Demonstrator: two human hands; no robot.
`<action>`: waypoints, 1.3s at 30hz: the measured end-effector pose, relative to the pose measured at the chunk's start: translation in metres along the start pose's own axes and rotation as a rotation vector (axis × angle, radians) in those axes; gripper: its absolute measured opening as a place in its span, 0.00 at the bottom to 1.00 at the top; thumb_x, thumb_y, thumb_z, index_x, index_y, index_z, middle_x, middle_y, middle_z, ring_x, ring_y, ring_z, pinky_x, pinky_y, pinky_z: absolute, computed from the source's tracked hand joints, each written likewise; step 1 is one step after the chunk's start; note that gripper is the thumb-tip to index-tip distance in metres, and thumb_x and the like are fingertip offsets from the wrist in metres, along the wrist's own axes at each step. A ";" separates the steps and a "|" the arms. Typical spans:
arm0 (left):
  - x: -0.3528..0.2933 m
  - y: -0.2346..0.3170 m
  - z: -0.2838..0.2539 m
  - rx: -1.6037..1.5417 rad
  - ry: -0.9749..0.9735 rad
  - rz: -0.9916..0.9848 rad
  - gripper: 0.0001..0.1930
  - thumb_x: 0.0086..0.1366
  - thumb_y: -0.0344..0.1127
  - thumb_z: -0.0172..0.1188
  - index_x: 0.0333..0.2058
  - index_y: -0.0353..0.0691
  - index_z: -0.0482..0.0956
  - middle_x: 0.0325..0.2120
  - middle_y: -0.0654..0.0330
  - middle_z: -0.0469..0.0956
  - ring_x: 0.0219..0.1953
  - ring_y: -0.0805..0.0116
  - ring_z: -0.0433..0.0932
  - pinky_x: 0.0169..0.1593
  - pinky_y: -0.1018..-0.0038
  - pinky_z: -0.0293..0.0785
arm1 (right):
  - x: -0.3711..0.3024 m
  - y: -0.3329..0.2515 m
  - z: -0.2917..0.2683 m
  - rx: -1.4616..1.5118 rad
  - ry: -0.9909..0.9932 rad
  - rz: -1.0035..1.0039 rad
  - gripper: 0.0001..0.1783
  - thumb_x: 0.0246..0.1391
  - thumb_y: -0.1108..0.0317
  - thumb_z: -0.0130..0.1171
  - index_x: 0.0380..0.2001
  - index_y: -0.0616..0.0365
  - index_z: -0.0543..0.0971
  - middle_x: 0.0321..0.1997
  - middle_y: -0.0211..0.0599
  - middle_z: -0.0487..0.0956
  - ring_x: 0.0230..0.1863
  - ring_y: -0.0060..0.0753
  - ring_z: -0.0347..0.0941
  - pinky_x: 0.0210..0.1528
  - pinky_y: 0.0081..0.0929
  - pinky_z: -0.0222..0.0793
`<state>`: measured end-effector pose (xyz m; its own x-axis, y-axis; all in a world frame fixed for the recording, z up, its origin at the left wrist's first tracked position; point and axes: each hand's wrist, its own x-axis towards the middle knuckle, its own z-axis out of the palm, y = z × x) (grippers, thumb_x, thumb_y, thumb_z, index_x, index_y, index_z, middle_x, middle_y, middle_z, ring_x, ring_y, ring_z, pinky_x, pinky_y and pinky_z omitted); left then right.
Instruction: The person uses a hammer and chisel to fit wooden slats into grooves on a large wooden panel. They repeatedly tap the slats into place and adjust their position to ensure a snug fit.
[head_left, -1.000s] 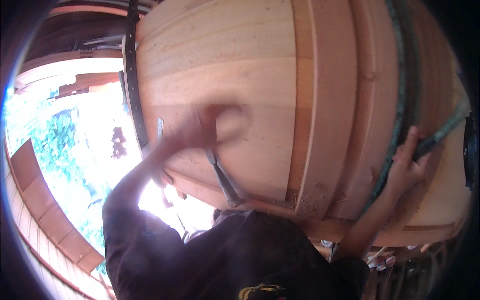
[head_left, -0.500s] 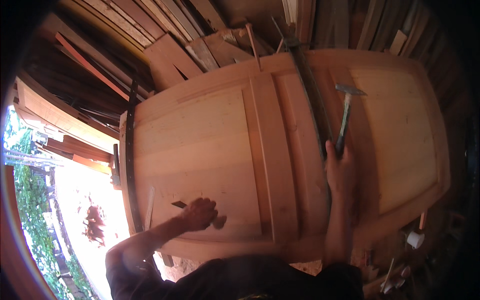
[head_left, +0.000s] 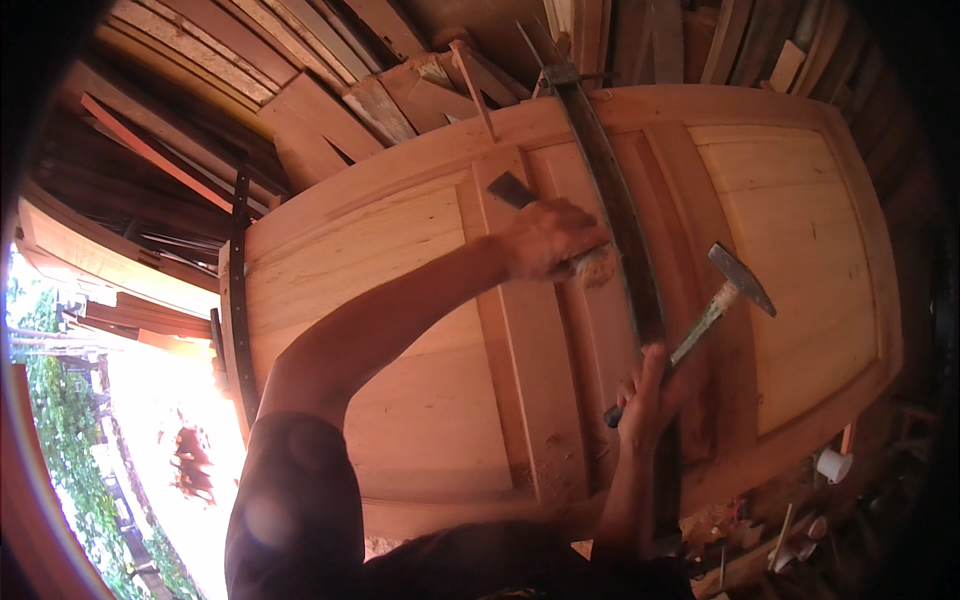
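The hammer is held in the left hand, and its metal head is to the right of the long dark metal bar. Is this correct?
Only the hand is wrong: the head camera view shows the hammer in the right hand. Its metal head is indeed to the right of the long dark metal bar.

Left arm: dark short sleeve [head_left: 300,490] over the upper arm, elbow bent out to the left, bare left forearm [head_left: 400,312] slanting up and across to the right.
Left hand: bare left hand [head_left: 552,235], slightly blurred, closed in a grip, farther forward than the right and to its left.
Right arm: bare right forearm [head_left: 618,490] rising steeply from the lower edge.
Right hand: bare right hand [head_left: 648,400], fingers curled into a grip, one digit pointing forward.
Hands: well apart.
Torso: dark-clothed torso [head_left: 470,565] at the lower edge.
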<state>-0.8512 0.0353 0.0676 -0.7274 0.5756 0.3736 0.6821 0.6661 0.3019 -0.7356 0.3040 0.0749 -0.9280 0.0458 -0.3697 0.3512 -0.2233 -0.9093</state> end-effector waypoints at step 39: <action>0.034 -0.107 0.033 -0.131 0.284 -0.251 0.33 0.50 0.24 0.68 0.59 0.44 0.79 0.44 0.47 0.85 0.48 0.42 0.83 0.54 0.53 0.80 | 0.065 0.006 0.059 -0.193 -0.194 0.098 0.29 0.71 0.35 0.53 0.30 0.48 0.66 0.17 0.16 0.59 0.12 0.13 0.56 0.13 0.19 0.51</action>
<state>-0.9511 -0.0009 0.0186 -0.8353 0.2361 0.4964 0.5030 0.6927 0.5169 -0.8007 0.2483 0.0568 -0.8883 -0.1576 -0.4314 0.4406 -0.0270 -0.8973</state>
